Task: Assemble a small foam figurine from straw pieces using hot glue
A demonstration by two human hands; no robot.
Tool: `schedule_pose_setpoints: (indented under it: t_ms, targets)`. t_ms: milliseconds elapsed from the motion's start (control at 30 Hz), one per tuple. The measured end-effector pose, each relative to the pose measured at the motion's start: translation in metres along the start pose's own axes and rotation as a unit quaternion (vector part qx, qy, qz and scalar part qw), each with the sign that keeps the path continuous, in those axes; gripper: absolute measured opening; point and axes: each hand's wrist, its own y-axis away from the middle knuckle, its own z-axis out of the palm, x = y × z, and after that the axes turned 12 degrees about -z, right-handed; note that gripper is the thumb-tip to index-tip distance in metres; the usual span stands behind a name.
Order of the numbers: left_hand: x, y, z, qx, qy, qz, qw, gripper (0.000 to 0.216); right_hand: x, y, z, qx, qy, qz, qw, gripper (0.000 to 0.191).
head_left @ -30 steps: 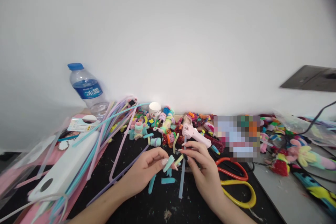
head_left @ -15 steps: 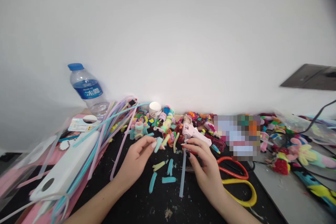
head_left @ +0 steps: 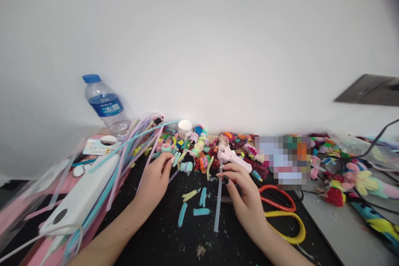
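Note:
My left hand [head_left: 154, 176] is pinched closed at the edge of the pile, thumb and forefinger at a short light-blue pipe cleaner piece [head_left: 177, 158]. A small pale-blue and cream fuzzy roll [head_left: 186, 167] lies just right of those fingertips. My right hand [head_left: 240, 191] has its fingertips closed about the upper part of a translucent glue stick [head_left: 218, 203]. That stick runs into the back of a pale pink glue gun [head_left: 233, 159], which rests against the pile. Between my hands lie several cut blue pieces [head_left: 201, 212] and a yellow piece [head_left: 189, 195] on the black mat [head_left: 174, 245].
Long pastel pipe cleaners [head_left: 116, 174] and a white power strip [head_left: 79, 195] lie left, below a water bottle [head_left: 106, 106]. Scissors with red and yellow handles [head_left: 301, 228] lie by my right wrist. A white paper cup [head_left: 185, 129] stands among colourful fuzzy crafts near the wall.
My left hand has moved left and slightly away from me, with the blue piece it pinched, uncovering the small roll. My right hand has stayed at the glue stick.

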Motion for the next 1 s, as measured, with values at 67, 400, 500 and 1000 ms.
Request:
schedule_pose_setpoints:
  t_ms: [67, 400, 500, 1000]
  targets:
    - [0.000, 0.000, 0.000, -0.001, -0.002, -0.001, 1.000, 0.017, 0.000, 0.000, 0.000, -0.002, 0.000, 0.002, 1.000, 0.018]
    - [-0.004, 0.000, 0.002, -0.003, -0.024, -0.003, 1.000, 0.021, -0.002, -0.002, 0.000, 0.001, 0.004, 0.000, 1.000, 0.017]
    - [-0.003, 0.001, 0.001, -0.001, -0.026, -0.002, 1.000, 0.021, -0.003, -0.002, 0.000, 0.001, 0.005, -0.003, 1.000, 0.017]
    - [0.010, 0.016, -0.004, -0.023, 0.033, 0.109, 0.993, 0.018, -0.006, -0.001, -0.007, 0.012, 0.074, -0.072, 0.995, 0.030]
